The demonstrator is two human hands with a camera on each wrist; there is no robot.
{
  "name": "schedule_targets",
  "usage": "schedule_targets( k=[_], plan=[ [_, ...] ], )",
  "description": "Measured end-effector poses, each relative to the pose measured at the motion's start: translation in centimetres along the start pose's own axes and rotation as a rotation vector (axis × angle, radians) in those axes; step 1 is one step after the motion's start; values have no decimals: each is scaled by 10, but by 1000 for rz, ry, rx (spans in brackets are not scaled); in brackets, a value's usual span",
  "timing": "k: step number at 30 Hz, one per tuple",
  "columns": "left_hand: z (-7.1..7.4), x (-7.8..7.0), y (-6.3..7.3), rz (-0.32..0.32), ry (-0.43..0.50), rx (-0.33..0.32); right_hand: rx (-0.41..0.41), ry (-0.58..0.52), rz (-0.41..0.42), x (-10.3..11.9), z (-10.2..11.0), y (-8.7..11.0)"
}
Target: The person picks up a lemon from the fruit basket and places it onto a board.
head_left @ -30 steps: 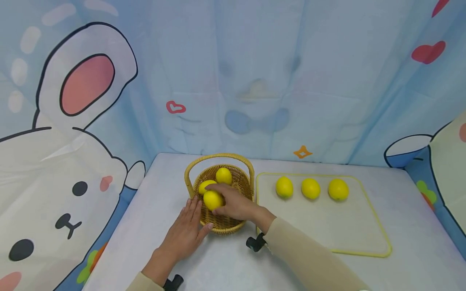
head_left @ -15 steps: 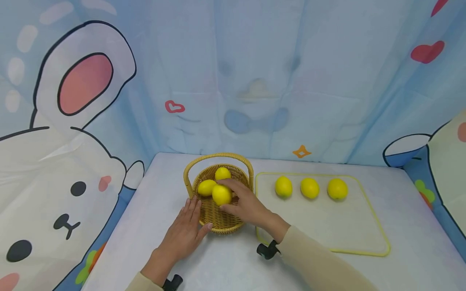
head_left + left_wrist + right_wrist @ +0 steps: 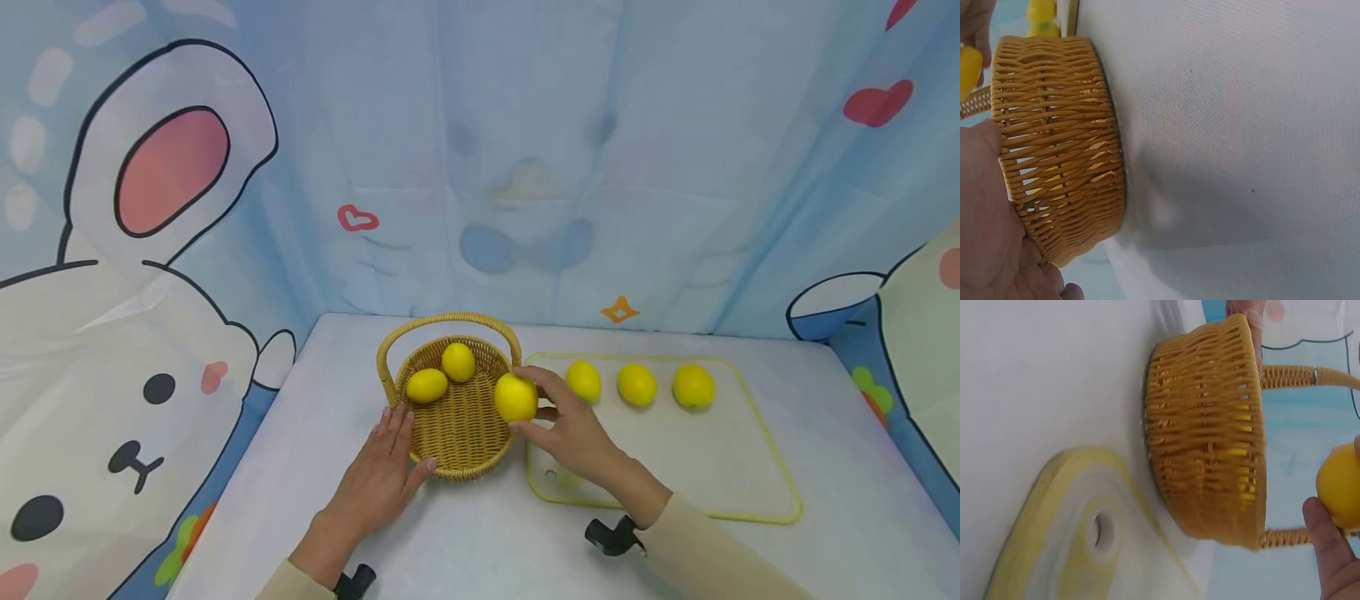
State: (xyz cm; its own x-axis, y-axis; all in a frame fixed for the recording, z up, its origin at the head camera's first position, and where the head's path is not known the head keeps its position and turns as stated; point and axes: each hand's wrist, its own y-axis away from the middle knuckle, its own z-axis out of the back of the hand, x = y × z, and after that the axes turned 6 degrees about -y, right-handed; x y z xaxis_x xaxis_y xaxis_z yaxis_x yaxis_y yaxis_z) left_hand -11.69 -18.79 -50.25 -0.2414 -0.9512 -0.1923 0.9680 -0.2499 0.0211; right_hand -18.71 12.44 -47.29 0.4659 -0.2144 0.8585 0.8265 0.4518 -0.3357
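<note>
Lemon [image 3: 516, 397] held up, wicker basket [image 3: 459, 429], two lemons [image 3: 427, 386] inside

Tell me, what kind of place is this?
Maybe an indoor play or filming corner: a cartoon bunny-print curtain hangs behind a white table, with a wicker basket on top.

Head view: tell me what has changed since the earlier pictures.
The right hand has carried its lemon rightward from inside the basket to over the right rim. It already had hold of that lemon; nothing was let go. Unchanged: the left hand against the basket, two lemons inside, three lemons on the board.
</note>
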Motion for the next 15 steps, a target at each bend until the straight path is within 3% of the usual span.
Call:
schedule_targets(
  k=[9, 15],
  plan=[
    [0, 0, 0, 6, -5, 5, -149, 51, -196, -13, 31, 34],
    [0, 0, 0, 6, 5, 7, -162, 176, -346, -23, 43, 53]
  ],
)
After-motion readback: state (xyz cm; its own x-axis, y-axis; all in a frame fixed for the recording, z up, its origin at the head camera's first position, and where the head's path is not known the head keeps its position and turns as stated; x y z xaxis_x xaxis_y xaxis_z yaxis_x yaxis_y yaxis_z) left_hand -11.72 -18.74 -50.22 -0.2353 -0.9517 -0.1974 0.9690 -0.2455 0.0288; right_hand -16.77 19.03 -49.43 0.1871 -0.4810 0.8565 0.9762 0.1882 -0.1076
